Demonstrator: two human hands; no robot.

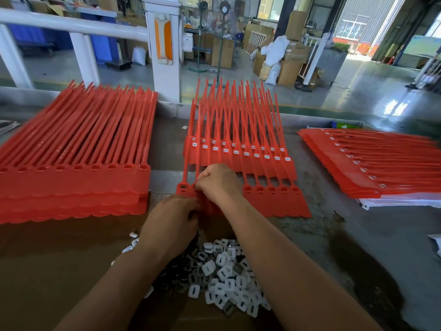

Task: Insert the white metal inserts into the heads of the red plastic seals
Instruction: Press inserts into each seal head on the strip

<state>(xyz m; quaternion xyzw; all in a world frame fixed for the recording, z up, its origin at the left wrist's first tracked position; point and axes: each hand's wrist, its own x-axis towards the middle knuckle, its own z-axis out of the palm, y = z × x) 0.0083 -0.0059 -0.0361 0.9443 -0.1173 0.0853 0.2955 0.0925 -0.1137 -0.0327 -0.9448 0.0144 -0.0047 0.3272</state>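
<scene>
A strip of joined red plastic seals [276,199] lies across the table in front of me, its heads showing empty square sockets. My right hand [219,182] is curled over the heads near the strip's left end, fingertips pinched on one socket. Whether an insert sits under the fingers is hidden. My left hand [171,223] rests against the strip's near edge with fingers bent onto it. A heap of white metal inserts [226,275] lies on brown cardboard [59,271] below my wrists. Behind the strip, a pile of seals [241,151] carries white inserts in its heads.
A thick stack of red seals with empty heads [76,177] fills the left side. Another stack of red seals with fitted inserts [372,163] lies at the right on white sheets. A white railing and post [164,44] stand beyond the table's far edge.
</scene>
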